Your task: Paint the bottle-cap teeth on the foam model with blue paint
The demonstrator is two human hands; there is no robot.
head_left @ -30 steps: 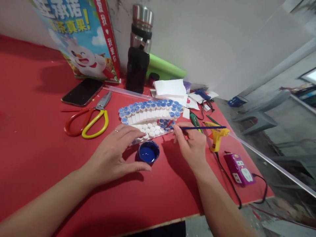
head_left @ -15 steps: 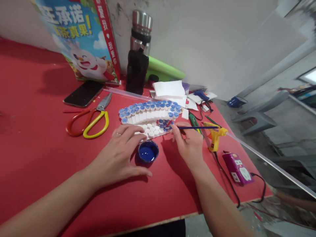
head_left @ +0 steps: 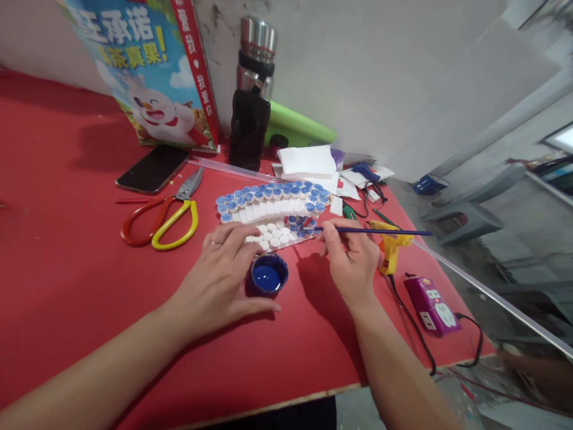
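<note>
Shifted slightly rightward since the earlier frame: right hand [head_left: 353, 266], with more of the thin blue-handled paintbrush [head_left: 371, 230] now projecting past its knuckles. Fingers and thumb pinched together on the brush shaft; bristle tip resting on a blue-painted cap at the near right corner of the white foam model studded with round white and blue-topped caps [head_left: 273, 212], just beyond the fingertips. Left hand [head_left: 219, 280] little changed, lying flat on the red tabletop [head_left: 67, 280], fingers spread apart and holding nothing; fingertips touching the near edge of the model, thumb extended beneath the small round dish of blue paint [head_left: 267, 277], a ring visible on one finger. Dish between the two hands, just beside the left index finger, apart from the right hand.

Beyond the left hand: scissors with one red and one yellow handle loop [head_left: 161, 218] and a black smartphone lying face up [head_left: 153, 169]. Right of the right hand, just beside it: yellow hot-glue gun [head_left: 390, 246], with a purple power strip [head_left: 432, 305] nearer the table edge.
</note>
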